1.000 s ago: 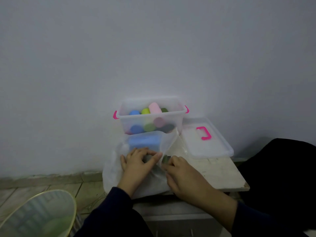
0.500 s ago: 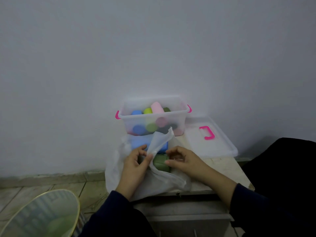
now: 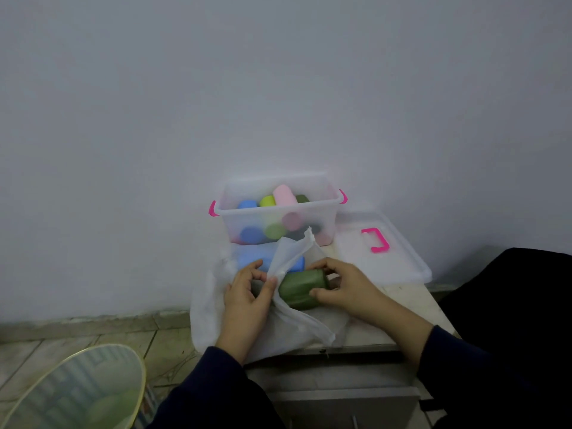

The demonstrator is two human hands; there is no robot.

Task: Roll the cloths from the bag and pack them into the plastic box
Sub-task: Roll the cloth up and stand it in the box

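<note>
Over the bag (image 3: 216,305), right fingers (image 3: 318,264) grip green cloth (image 3: 301,287); left (image 3: 244,292) seemingly pinches plastic.

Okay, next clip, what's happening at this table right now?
A person is pulling a dark green cloth out of a white bag on the table. The right hand grips the cloth, while the left hand pinches the bag's edge open. A blue cloth lies in the bag. Behind it, the open plastic box holds several rolled cloths, its lid lying beside it.
</note>
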